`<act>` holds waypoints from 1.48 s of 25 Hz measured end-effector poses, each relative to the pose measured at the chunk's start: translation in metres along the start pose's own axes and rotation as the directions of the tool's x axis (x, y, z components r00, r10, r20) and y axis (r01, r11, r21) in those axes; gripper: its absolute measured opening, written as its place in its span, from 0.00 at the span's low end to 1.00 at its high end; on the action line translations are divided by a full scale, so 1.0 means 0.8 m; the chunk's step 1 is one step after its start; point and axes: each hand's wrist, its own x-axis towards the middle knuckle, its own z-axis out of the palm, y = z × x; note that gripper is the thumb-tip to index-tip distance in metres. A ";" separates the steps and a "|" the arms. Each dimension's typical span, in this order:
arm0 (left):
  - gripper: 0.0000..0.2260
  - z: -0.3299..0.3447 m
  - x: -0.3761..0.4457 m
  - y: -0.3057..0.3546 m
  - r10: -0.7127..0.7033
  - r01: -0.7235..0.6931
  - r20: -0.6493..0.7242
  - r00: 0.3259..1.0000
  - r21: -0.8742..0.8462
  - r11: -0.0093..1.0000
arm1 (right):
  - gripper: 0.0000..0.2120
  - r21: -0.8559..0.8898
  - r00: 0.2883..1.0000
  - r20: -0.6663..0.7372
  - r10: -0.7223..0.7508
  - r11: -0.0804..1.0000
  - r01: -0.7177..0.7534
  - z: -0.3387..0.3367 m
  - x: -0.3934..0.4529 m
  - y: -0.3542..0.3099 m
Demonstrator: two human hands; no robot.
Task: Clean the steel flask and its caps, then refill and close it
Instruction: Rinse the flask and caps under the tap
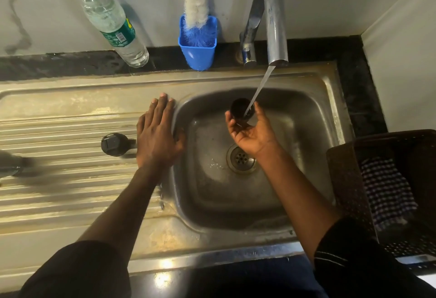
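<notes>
A small dark cap (242,108) is held in the right hand (250,133), palm up, with the fingers (230,121) curled round its lower side and its open mouth turned up towards the tap (274,23), so that the stream of water (258,89) runs straight into it above the sink (325,108). The left hand (157,137) is laid flat on the sink's rim, its fingers (162,106) straight, together and holding nothing. A second, larger dark cap (115,144) lies on the ribbed drainer just beside the heel of that left hand, well apart from the right one. The steel flask (11,163) is seen only as a blur at the far left edge, lying beyond the larger cap, apparently with its long axis running across the drainer. The left hand is judged the nearer to both, so the next pick is likely reached from that side.
</notes>
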 end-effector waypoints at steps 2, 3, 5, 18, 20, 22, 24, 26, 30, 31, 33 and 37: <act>0.36 0.000 0.000 0.001 0.003 -0.003 -0.002 1.000 0.007 1.000 | 0.31 -0.155 1.000 -0.015 -0.009 0.988 0.007 0.000 -0.007 0.008; 0.36 0.000 0.000 0.001 0.000 0.000 -0.003 1.000 0.008 1.000 | 0.29 -0.226 0.999 -0.041 -0.022 0.974 0.012 -0.001 -0.009 0.009; 0.36 -0.001 0.001 -0.001 0.001 -0.001 -0.008 1.000 0.010 1.000 | 0.28 -0.217 0.992 -0.104 -0.065 0.975 0.042 -0.003 -0.006 0.007; 0.36 -0.001 0.001 -0.001 0.006 -0.006 0.002 1.000 0.007 1.000 | 0.30 -0.810 0.663 0.424 -0.617 0.069 0.582 -0.018 -0.001 0.006; 0.36 -0.001 0.001 -0.001 0.009 -0.009 0.000 1.000 0.012 1.000 | 0.30 -0.717 0.644 0.480 -0.596 0.157 0.680 -0.017 -0.007 0.002; 0.37 -0.002 0.001 0.000 0.009 -0.010 0.003 1.000 0.011 1.000 | 0.23 -0.440 0.776 0.339 -0.532 0.640 0.630 -0.003 -0.010 -0.004; 0.37 -0.002 0.001 0.000 0.011 -0.011 0.006 1.000 0.007 1.000 | 0.10 -0.140 0.907 0.241 -0.347 0.912 0.386 0.010 -0.013 -0.007; 0.37 -0.001 0.000 -0.001 0.014 -0.014 0.002 1.000 0.010 1.000 | 0.13 -0.052 0.944 0.245 -0.221 0.969 0.240 0.015 -0.014 -0.004; 0.36 0.000 0.001 -0.002 0.018 -0.018 -0.009 1.000 0.013 1.000 | 0.29 -0.170 0.971 0.198 -0.134 0.971 0.169 -0.008 -0.008 -0.006; 0.36 0.000 0.001 -0.002 0.017 -0.017 -0.010 1.000 0.014 1.000 | 0.31 -0.180 0.979 0.153 -0.136 0.970 0.163 -0.014 -0.004 -0.009; 0.37 0.001 0.001 -0.003 0.017 -0.017 -0.016 1.000 0.013 1.000 | 0.29 -0.107 0.983 0.129 -0.130 0.984 0.144 -0.017 0.006 -0.013; 0.36 0.003 0.001 -0.004 0.023 -0.023 -0.025 0.999 0.003 1.000 | 0.26 -0.101 0.979 0.201 -0.043 0.993 0.064 0.009 0.019 0.000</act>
